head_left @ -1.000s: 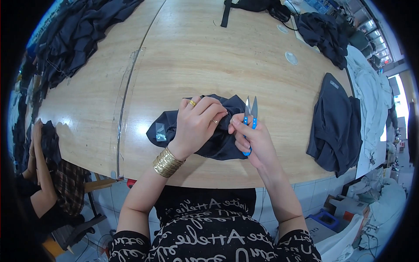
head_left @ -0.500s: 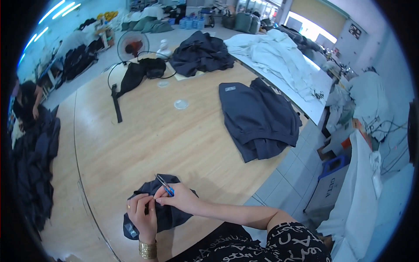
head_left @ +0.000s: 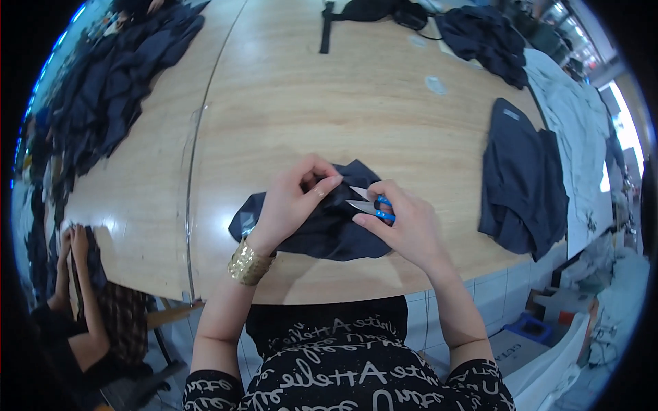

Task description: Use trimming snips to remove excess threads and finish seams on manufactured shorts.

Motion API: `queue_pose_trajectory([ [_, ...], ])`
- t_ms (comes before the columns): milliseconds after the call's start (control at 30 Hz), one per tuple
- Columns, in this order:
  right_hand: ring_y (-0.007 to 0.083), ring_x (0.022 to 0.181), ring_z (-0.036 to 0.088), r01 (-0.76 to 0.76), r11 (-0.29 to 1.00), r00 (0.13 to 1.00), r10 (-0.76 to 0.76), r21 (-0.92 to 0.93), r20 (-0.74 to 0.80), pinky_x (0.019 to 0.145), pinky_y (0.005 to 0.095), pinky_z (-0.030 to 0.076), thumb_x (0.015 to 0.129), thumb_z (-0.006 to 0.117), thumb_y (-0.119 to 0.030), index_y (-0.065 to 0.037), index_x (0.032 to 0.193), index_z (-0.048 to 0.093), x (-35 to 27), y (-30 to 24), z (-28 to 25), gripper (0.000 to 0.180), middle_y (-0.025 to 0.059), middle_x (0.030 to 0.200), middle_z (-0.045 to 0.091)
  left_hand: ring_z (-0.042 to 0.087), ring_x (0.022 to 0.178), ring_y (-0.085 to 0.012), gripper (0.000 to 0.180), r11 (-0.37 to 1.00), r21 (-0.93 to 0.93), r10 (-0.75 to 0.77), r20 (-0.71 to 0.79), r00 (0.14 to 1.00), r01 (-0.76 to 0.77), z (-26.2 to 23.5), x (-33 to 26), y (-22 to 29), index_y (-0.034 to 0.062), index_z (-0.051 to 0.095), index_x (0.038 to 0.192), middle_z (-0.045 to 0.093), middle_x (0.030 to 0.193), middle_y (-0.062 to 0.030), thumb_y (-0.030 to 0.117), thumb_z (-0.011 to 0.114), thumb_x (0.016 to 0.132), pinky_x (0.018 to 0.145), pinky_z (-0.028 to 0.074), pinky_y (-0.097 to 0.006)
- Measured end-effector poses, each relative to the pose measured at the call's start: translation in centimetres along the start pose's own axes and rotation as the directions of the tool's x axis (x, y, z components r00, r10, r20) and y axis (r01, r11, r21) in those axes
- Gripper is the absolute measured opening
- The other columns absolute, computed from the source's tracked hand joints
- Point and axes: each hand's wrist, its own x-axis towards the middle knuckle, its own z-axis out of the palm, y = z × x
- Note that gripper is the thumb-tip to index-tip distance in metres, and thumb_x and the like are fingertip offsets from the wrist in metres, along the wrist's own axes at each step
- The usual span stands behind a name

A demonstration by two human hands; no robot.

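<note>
Pinched a dark garment (head_left: pixel 336 233) with the left hand (head_left: pixel 293 202), with thumb and finger together on a fold or thread too fine to make out. Gripped blue snips (head_left: pixel 385 216) in the right hand (head_left: pixel 408 222), with fingers clamped round the handles and blades parted just beside the pinch. Had the garment bunched under both hands, near the front edge of the tabletop (head_left: pixel 288 116). Looked partway through work on it, with blades not yet closed; could see no finished cut or loose trimmings. Crossed pale wood, left of the hands, with a dark seam (head_left: pixel 195 144). Laid a second garment (head_left: pixel 524 181) well to the right, without showing whether done or waiting. Set a clear disc (head_left: pixel 435 85) and black strap (head_left: pixel 325 34) farther off, then a dark heap (head_left: pixel 483 41), then pale cloth (head_left: pixel 562 103). Included, off left, a co-worker's hands (head_left: pixel 77 241) on dark fabric.
</note>
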Motion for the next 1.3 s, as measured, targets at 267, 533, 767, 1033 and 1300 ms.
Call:
queue_pose_trajectory([
  [267,0.0151,0.062,0.051,0.206,0.946,0.977,-0.211,-0.249,0.008,0.064,0.0328,0.029,0.08,0.069,-0.035,-0.013,0.082,0.06,0.0,0.8,1.2,0.024,-0.0002,0.063,0.053,0.058,0.074,-0.0057,0.009,0.992,-0.096,-0.067,0.105,0.992,0.078,-0.8,-0.7,0.3,0.0013,0.062,0.092,0.067,0.084,-0.0025,0.008,0.065,0.087,0.068,0.045,-0.021],
  [533,0.0157,0.063,0.05,0.292,0.878,0.942,-0.333,-0.38,-0.046,0.065,0.0323,0.03,0.079,0.069,-0.035,-0.012,0.083,0.061,0.4,0.9,1.4,0.025,-0.0007,0.064,0.054,0.061,0.079,-0.0093,0.01,0.996,-0.089,-0.015,0.105,0.994,0.024,-0.7,-0.6,0.6,0.0003,0.063,0.091,0.068,0.084,-0.0046,0.007,0.066,0.085,0.073,0.048,-0.024],
  [767,0.0163,0.063,0.049,0.312,0.872,0.941,-0.338,-0.378,-0.004,0.067,0.0333,0.03,0.08,0.068,-0.036,-0.012,0.085,0.061,0.6,0.6,1.4,0.026,-0.0004,0.064,0.052,0.062,0.079,-0.0102,0.011,0.998,-0.057,-0.003,0.105,0.994,0.009,-0.6,-0.7,0.4,0.0002,0.064,0.092,0.068,0.084,-0.0053,0.007,0.067,0.084,0.074,0.048,-0.024],
  [1033,0.016,0.062,0.049,0.338,0.841,0.933,-0.357,-0.423,0.038,0.066,0.0333,0.029,0.081,0.068,-0.036,-0.013,0.082,0.061,1.0,0.4,1.3,0.024,-0.0001,0.062,0.052,0.061,0.078,-0.0089,0.01,0.994,-0.107,-0.016,0.089,0.996,0.026,-0.6,-0.6,0.4,-0.0003,0.062,0.091,0.067,0.084,-0.0049,0.008,0.065,0.086,0.073,0.047,-0.023],
  [1300,0.0156,0.058,0.048,0.195,0.909,0.972,-0.23,-0.368,-0.055,0.066,0.0313,0.03,0.078,0.072,-0.031,-0.01,0.084,0.067,0.8,0.8,0.5,0.022,-0.0002,0.067,0.06,0.063,0.078,-0.0078,0.01,0.991,-0.132,-0.032,-0.018,0.999,0.029,-0.6,-1.1,0.2,0.0007,0.06,0.093,0.067,0.083,-0.0055,0.01,0.061,0.09,0.066,0.047,-0.02],
])
